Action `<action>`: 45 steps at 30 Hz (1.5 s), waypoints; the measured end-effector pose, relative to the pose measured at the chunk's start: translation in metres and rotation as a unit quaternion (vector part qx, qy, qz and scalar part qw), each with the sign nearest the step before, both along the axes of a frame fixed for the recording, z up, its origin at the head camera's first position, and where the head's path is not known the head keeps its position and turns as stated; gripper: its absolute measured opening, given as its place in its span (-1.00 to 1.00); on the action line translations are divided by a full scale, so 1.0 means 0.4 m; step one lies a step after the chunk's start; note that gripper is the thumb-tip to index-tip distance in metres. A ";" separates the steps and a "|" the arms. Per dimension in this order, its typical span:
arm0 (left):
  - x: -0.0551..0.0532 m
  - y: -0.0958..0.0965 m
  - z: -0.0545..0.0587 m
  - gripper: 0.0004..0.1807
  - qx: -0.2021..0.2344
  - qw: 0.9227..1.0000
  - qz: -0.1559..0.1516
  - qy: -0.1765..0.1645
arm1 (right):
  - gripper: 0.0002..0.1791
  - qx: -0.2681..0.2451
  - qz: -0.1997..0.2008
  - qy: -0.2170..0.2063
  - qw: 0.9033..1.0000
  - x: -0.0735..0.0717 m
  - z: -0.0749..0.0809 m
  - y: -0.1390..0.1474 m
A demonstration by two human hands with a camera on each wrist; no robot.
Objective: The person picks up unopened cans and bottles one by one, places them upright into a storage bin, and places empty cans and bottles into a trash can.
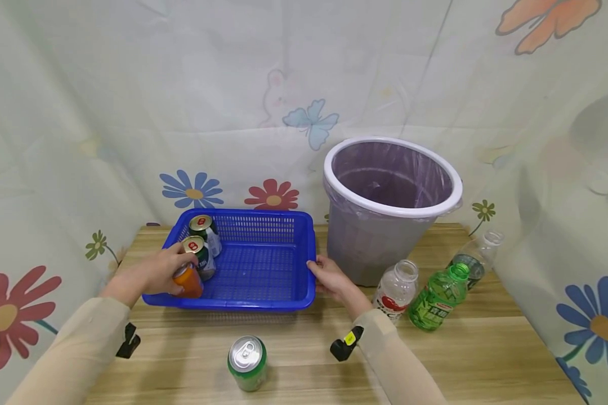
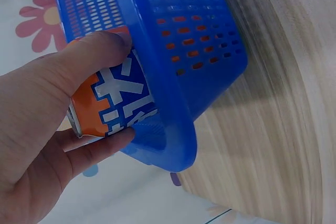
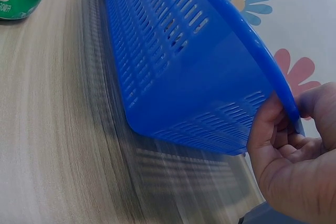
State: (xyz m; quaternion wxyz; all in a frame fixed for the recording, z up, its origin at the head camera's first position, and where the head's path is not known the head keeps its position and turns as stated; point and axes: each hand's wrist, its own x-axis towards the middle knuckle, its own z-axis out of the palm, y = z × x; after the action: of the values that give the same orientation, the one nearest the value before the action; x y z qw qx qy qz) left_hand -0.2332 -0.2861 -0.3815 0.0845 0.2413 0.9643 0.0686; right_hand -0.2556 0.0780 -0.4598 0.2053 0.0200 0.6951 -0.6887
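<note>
My left hand (image 1: 165, 271) grips an orange can (image 1: 188, 281) inside the near left corner of a blue plastic basket (image 1: 263, 305). In the left wrist view the can (image 2: 116, 95) shows a blue label with white lettering, thumb on one side and fingers on the other. Two dark green cans with gold tops, a nearer can (image 1: 201, 260) and a farther can (image 1: 206, 232), stand along the basket's left side. With thumb and curled fingers my right hand (image 1: 331, 277) pinches the basket's right rim, as the right wrist view shows at the rim (image 3: 273, 72).
A green can (image 1: 248, 363) with a silver top stands before the basket. Behind my right hand is a lined grey bin (image 1: 375, 242) with a white rim. Right of it are a clear bottle (image 1: 397, 287), a green bottle (image 1: 438, 301) and another clear bottle (image 1: 478, 253).
</note>
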 end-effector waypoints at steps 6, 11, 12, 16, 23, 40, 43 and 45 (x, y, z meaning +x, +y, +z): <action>-0.002 -0.004 -0.017 -0.45 -0.004 1.000 0.004 0.009 | -0.63 -0.003 0.002 0.001 1.000 -0.002 -0.003 0.001; -0.001 -0.008 -0.035 -0.45 0.008 0.999 -0.010 0.031 | -0.63 -0.005 0.001 0.000 1.000 -0.002 -0.004 0.001; -0.001 -0.008 -0.036 -0.45 0.010 0.999 -0.012 0.034 | -0.63 -0.005 0.002 0.000 1.000 -0.002 -0.004 0.002; 0.004 -0.004 -0.043 -0.46 0.008 0.999 0.002 0.036 | -0.63 -0.006 0.004 0.002 1.000 0.000 -0.003 0.001; 0.008 0.005 -0.056 -0.44 -0.011 0.999 0.026 0.041 | -0.61 -0.007 0.006 -0.001 1.000 0.001 -0.001 0.000; 0.018 0.044 -0.050 -0.40 -0.029 0.997 0.062 0.043 | -0.61 -0.003 0.001 0.003 1.000 0.002 0.001 0.001; 0.019 0.048 -0.048 -0.41 -0.031 0.996 0.071 0.040 | -0.62 -0.005 0.002 0.002 1.000 0.000 -0.001 0.001; 0.019 0.049 -0.047 -0.42 -0.032 0.996 0.073 0.040 | -0.62 -0.006 0.003 0.002 1.000 -0.002 -0.002 0.001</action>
State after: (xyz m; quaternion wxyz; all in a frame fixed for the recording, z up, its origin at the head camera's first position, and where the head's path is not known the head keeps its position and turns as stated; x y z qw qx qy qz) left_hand -0.2254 -0.2665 -0.4002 0.0483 0.1697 0.9837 0.0343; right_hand -0.2563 0.0786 -0.4606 0.2057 0.0155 0.6913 -0.6925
